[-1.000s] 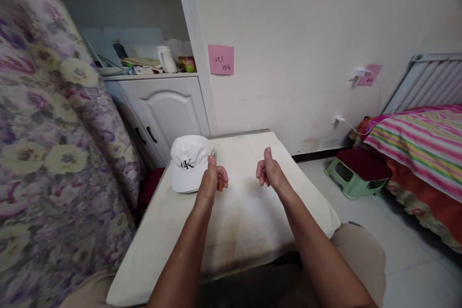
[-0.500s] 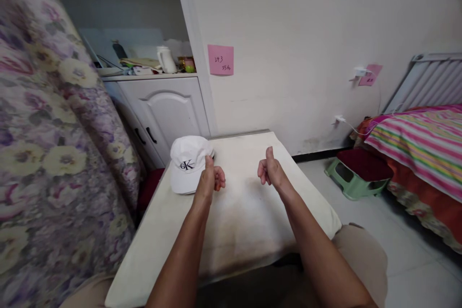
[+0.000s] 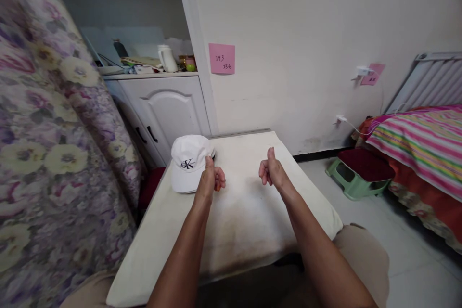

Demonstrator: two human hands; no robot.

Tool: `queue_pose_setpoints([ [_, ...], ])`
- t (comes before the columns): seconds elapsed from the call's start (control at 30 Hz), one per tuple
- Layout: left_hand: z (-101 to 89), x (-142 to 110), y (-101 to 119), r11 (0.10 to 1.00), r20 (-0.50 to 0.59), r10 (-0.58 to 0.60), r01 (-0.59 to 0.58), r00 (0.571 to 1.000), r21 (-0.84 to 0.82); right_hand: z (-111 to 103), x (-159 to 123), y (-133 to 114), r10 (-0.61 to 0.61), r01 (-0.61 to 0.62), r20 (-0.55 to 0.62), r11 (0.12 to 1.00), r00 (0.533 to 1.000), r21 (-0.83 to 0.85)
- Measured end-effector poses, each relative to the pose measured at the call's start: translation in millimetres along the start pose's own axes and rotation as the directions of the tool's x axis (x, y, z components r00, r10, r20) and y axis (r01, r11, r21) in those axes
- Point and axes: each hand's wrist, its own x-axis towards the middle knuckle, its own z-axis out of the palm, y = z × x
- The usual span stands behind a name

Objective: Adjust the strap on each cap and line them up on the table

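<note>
Both my arms reach out over a small table covered with a stained white cloth (image 3: 245, 221). My left hand (image 3: 211, 180) is a closed fist with the thumb up, just right of a white cap (image 3: 187, 162) with a dark logo, near it but apart. My right hand (image 3: 271, 173) is also a fist with the thumb raised, above the middle of the cloth. Neither hand holds anything.
A floral curtain or cover (image 3: 46, 144) fills the left. A white cabinet (image 3: 162, 110) with a jug and clutter stands behind the table. A pink note (image 3: 221, 58) is on the wall. A green stool (image 3: 355, 173) and a striped bed (image 3: 422, 144) are at the right.
Both fists have barely shifted; the left hand sank slightly toward the cloth. The cap has not moved.
</note>
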Motion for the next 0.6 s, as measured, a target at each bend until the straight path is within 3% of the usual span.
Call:
queue_pose_setpoints([
  [0.2, -1.3, 1.1, -3.1, 1.0, -0.003, -0.016, 0.016, 1.0, -0.012, 0.3, 0.7, 0.3, 0.008, -0.008, 0.003, 1.0, 1.0, 0.0],
  [0.33, -0.5, 0.3, -11.8, 1.0, 0.004, 0.005, -0.005, 1.0, -0.013, 1.3, 0.8, 7.7, -0.048, 0.048, 0.049, 0.999, 0.998, -0.009],
  [0.43, 0.6, -5.0, -29.8, 1.0, 0.013, 0.003, -0.002, 1.0, -0.024, 6.2, -0.3, 28.3, -0.11, 0.119, 0.116, 0.99, 0.987, -0.072],
  [0.6, -11.1, -23.3, -81.8, 0.989, -0.015, -0.082, 0.079, 0.997, -0.121, 21.2, -14.0, 88.0, -0.122, 0.163, 0.201, 0.966, 0.972, -0.199],
])
